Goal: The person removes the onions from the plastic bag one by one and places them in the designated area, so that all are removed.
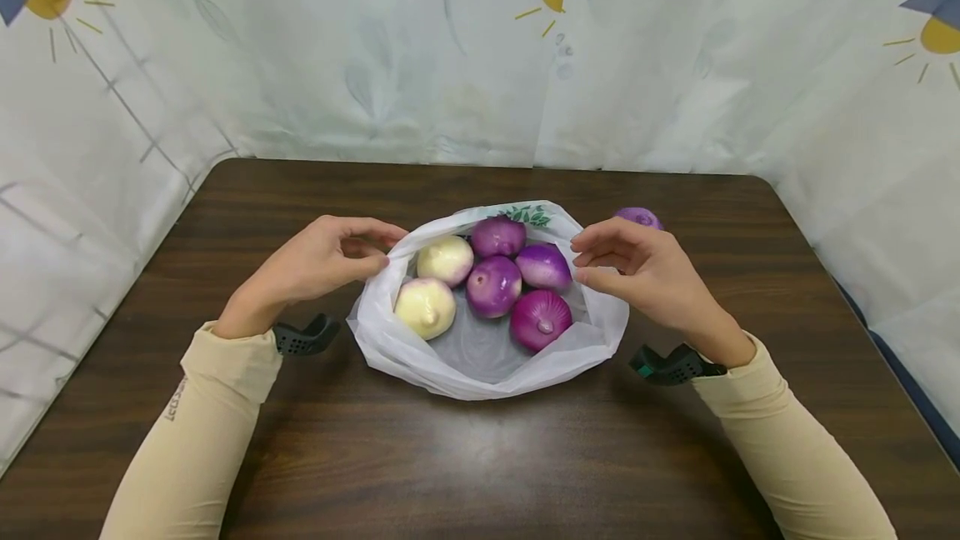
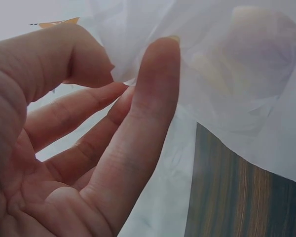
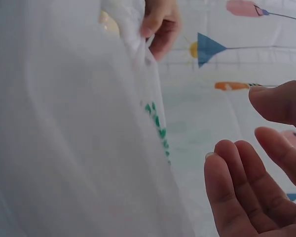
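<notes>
A white plastic bag [image 1: 442, 380] with a green leaf print stands open-mouthed on the table. Inside lie two pale onions [image 1: 425, 308] on the left and several red onions [image 1: 542, 321] to the middle and right. My left hand [image 1: 318, 258] pinches the bag's left rim between thumb and fingers; the left wrist view shows the plastic [image 2: 212, 64] at its fingertips. At the right rim, my right hand [image 1: 654, 270] hovers with loosely bent fingers. In the right wrist view, its fingers [image 3: 227, 187] are apart from the plastic, holding nothing.
Another red onion [image 1: 639, 217] lies on the table behind my right hand, partly covered by it. The dark wooden table [image 1: 480, 473] meets a white printed curtain [image 1: 300, 65] at the back and sides.
</notes>
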Demonstrator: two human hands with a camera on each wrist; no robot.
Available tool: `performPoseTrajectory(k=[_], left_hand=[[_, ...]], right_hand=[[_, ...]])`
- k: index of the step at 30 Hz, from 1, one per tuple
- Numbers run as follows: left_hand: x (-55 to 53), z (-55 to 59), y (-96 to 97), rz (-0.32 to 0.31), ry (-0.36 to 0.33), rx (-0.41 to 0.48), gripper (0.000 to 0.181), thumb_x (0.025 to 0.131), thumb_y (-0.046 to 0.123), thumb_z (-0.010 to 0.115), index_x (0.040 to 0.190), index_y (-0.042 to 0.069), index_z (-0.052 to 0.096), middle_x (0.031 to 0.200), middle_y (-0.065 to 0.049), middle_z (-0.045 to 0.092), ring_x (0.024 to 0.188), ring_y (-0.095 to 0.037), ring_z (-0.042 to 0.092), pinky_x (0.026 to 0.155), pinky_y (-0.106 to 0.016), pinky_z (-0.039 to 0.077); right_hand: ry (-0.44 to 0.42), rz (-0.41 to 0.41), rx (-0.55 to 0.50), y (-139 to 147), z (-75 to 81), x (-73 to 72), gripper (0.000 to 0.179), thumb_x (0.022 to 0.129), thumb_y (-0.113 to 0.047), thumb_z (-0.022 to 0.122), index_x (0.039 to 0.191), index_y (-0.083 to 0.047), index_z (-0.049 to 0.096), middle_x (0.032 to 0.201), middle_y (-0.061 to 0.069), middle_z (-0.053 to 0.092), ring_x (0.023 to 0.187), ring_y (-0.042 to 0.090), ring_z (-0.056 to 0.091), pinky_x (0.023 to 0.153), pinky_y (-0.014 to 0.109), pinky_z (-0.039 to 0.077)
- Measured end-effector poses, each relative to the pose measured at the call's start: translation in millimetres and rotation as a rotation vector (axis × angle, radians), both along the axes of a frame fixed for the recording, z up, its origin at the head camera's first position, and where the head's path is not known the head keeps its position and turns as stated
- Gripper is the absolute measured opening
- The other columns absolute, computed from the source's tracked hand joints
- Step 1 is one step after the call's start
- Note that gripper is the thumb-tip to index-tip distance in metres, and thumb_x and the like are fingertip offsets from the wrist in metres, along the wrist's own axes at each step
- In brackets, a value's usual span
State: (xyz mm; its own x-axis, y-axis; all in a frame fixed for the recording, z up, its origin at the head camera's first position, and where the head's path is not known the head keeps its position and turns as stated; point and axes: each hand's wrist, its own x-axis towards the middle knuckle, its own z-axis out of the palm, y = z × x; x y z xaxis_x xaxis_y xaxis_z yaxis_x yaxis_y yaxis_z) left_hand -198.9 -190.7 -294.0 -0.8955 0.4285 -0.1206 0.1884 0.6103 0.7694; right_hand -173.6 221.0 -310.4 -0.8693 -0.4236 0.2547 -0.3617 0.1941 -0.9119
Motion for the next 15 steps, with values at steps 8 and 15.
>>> performPoseTrajectory(k=[8,15], left_hand=[[0.5,-0.8,3.0,0.032,-0.003,0.012,0.036,0.096,0.01,0.066,0.13,0.02,0.071,0.123,-0.004,0.074,0.101,-0.012,0.072,0.082,-0.021,0.055],[1.2,-0.1,2.4,0.039,-0.005,0.003,0.036,0.096,0.011,0.065,0.13,0.021,0.071,0.125,-0.003,0.073,0.101,-0.012,0.072,0.082,-0.021,0.055]], right_hand=[[0.03,0.108,0.041,-16,-6.2,5.1,0.039,0.084,0.005,0.08,0.121,0.004,0.067,0.114,0.025,0.068,0.101,0.022,0.072,0.092,0.023,0.059],[0.035,0.129,0.078,-21,-14.9,3.2,0.043,0.08,0.007,0.083,0.12,0.004,0.068,0.115,0.019,0.072,0.102,0.023,0.073,0.093,0.023,0.059]])
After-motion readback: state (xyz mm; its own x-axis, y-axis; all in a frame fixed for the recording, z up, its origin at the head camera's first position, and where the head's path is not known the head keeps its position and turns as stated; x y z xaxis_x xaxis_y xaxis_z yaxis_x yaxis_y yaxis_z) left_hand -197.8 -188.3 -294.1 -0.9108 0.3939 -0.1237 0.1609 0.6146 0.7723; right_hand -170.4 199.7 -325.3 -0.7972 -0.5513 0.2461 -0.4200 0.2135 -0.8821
